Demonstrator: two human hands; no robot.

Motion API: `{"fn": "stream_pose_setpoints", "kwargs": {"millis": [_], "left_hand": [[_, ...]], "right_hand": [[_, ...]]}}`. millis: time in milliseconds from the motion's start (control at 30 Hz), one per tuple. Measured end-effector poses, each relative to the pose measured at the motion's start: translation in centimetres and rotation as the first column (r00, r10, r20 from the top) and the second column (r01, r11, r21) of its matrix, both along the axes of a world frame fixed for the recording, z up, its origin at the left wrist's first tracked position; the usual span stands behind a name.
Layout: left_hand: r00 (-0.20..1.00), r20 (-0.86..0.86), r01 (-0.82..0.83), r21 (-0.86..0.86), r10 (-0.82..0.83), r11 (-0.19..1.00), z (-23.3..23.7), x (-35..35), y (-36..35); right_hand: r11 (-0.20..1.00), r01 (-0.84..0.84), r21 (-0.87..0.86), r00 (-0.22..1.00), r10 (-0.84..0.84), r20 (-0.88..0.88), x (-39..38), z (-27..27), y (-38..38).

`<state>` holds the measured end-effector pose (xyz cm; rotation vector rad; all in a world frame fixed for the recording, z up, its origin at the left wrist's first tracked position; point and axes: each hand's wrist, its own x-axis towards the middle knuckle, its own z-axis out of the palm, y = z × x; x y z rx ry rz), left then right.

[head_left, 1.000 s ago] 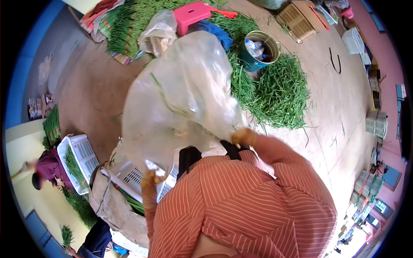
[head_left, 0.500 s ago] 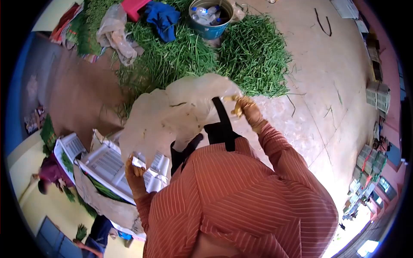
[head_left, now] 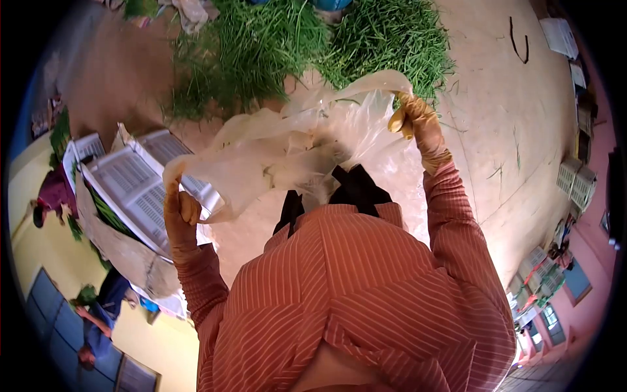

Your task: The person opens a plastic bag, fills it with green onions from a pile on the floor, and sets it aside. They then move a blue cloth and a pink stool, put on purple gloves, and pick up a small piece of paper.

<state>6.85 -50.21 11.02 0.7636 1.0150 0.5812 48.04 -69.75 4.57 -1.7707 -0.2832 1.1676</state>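
Observation:
A large translucent plastic sheet (head_left: pixel 255 147), perhaps a bag, stretches between my two gloved hands in front of my body. My left hand (head_left: pixel 181 212), in a yellowish glove, is closed on its left edge. On the other side my right hand (head_left: pixel 416 124), gloved alike, grips the upper right edge with curled fingers. Bits of green leaf cling to the plastic. Black straps (head_left: pixel 359 189) hang at my waist, partly behind the sheet. Just beyond the plastic lie heaps of cut green stalks (head_left: pixel 385 46) on the floor.
Left of me stands an opened white printed carton (head_left: pixel 137 183) with green stalks inside. Two people, one in maroon (head_left: pixel 55 193) and one in dark blue (head_left: pixel 108 313), are at the far left. Stacked cartons (head_left: pixel 576 181) line the right wall. A dark strap (head_left: pixel 518 42) lies on the floor.
Both hands have risen and moved farther apart, spreading the plastic wider. My left hand now grips its left edge. The view has tilted, so the heaps sit higher and the bucket is mostly cut off.

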Motion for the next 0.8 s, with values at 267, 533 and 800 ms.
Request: {"fn": "stream_pose_setpoints", "kwargs": {"millis": [267,533,800], "left_hand": [[0.991,0.008,-0.133,0.074,0.133,0.988,1.7,3.9,-9.3],[0.879,-0.333,-0.328,0.099,0.342,0.940,2.0,10.4,-23.0],[0.414,-0.822,-0.478,0.168,0.391,0.862,-1.7,9.4,-35.8]], "right_hand": [[0.986,-0.112,0.121,0.993,0.115,-0.020,4.4,-0.3,-3.0],[0.875,-0.473,0.104,0.867,0.483,-0.119,10.5,-2.9,-9.9],[0.694,-0.720,0.001,0.669,0.693,-0.269,12.0,-2.1,-15.4]]}}
